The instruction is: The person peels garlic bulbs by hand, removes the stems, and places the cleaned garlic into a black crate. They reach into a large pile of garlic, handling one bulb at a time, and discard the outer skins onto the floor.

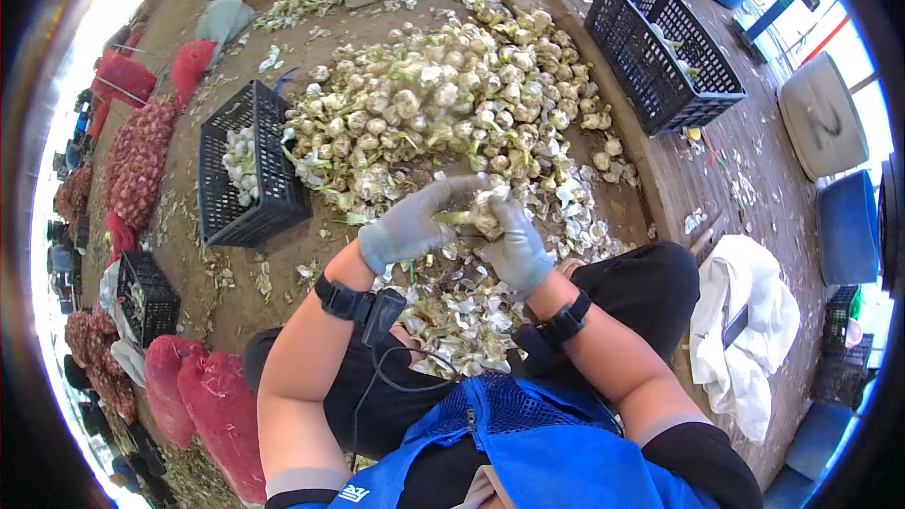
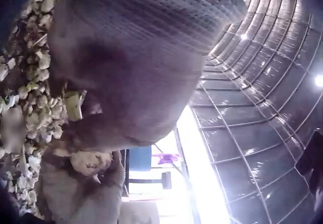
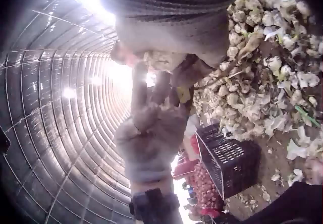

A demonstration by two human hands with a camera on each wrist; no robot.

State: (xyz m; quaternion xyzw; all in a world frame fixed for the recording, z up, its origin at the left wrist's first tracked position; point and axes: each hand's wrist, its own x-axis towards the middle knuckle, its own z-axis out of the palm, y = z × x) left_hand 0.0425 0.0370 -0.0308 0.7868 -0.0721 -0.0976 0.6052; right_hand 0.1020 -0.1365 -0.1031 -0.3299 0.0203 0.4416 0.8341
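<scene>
Above the littered ground in front of me, both gloved hands meet at one garlic bulb (image 1: 485,217). Its short cut stem (image 1: 454,219) points toward my left palm. My right hand (image 1: 518,250) grips the bulb from the right side. From the left, my left hand (image 1: 410,226) arches over the stem, fingertips at the bulb's top, its fingers blurred. In the left wrist view the bulb (image 2: 91,162) shows pale between the two gloves, and the greenish stem (image 2: 74,105) shows under the left hand. The right wrist view shows the left fingers (image 3: 160,88) reaching to the bulb (image 3: 164,60).
Beyond my hands spreads a large heap of garlic (image 1: 443,94). A black crate (image 1: 255,217) with pale bulbs stands left of it, another black crate (image 1: 660,66) on boards to the right. Peeled skins (image 1: 462,330) lie by my legs. Red mesh sacks (image 1: 141,165) line the left.
</scene>
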